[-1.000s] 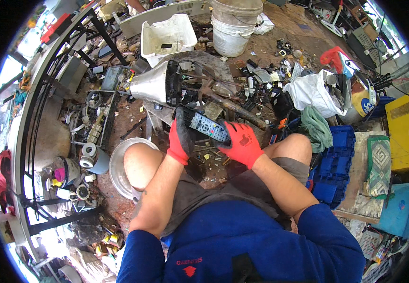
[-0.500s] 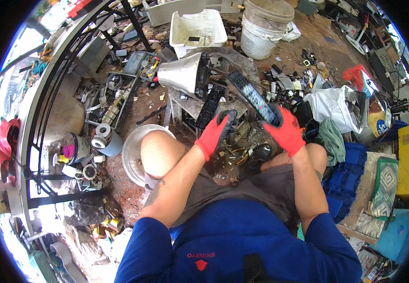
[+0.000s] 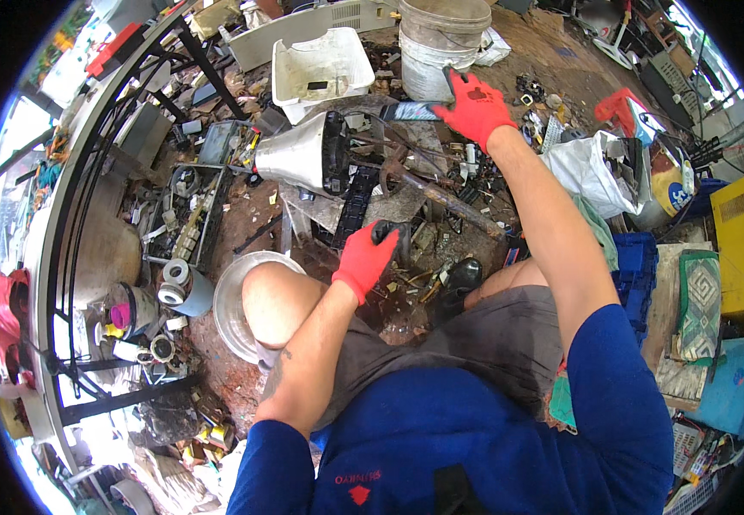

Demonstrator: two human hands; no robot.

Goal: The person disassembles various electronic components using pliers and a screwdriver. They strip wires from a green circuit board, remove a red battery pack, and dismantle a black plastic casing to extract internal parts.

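Brown flr [image 3: 252, 202], scrap [image 3: 473, 163] abt; R hand [image 3: 477, 110] at remote [image 3: 411, 112].

white glare [image 3: 13, 146] shows beyond a curved metal frame [image 3: 43, 249] left of the scrap-strewn brown floor [image 3: 224, 369].

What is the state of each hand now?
Left red-gloved hand: fingers curled, grip cannot be told.
Right red-gloved hand: open, beside the long dark plastic remote control; contact unclear.

"Counting from my remote screen: how many hands below the white basin [image 3: 303, 69]?"
"I make it two: one gloved left hand [image 3: 367, 260], one gloved right hand [image 3: 477, 109]."
"Buckets?"
"Two stacked buckets [image 3: 442, 45], right of it. One silver cone [image 3: 293, 156] below; one remote control [image 3: 410, 112] lower right."
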